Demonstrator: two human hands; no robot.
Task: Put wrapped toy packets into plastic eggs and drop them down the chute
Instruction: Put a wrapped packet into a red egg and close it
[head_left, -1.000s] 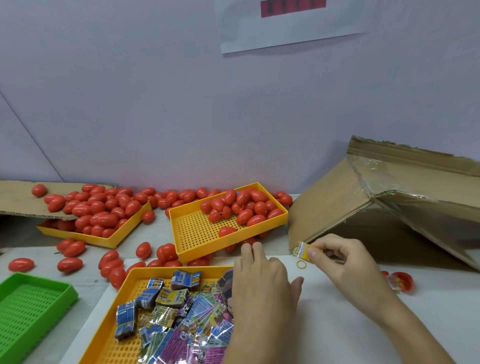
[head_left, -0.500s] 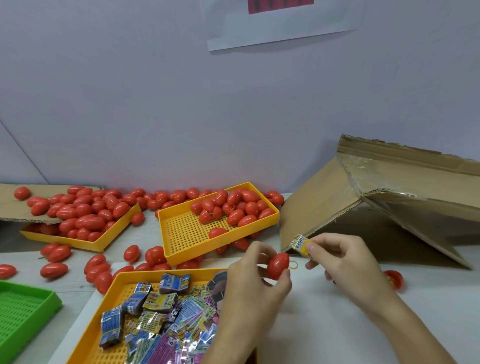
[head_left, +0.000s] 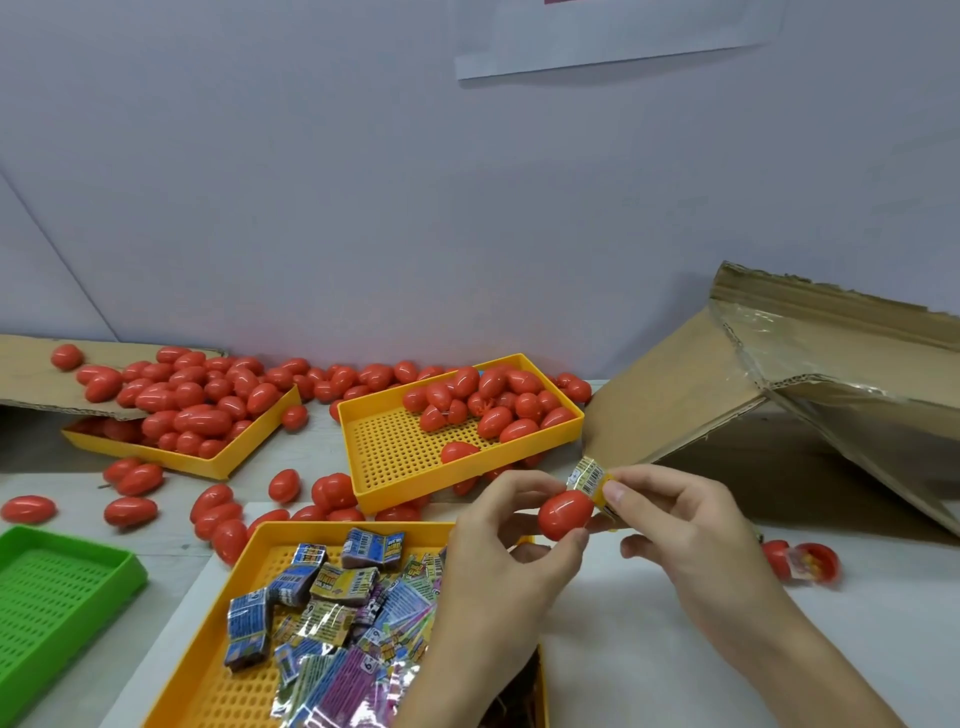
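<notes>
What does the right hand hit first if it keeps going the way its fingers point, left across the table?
Likely the red egg in the left hand. The right hand pinches a yellow packet beside the egg's upper right; whether they already touch is unclear.

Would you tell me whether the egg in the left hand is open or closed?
Closed: the red egg shows one whole shell, the packet outside it.

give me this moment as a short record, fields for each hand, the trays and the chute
left hand: holds a closed red egg
right hand: pinches a wrapped packet beside the egg
near yellow tray: loose packets
far yellow trays: red eggs
green tray: nothing visible inside
cardboard chute: at right
</notes>
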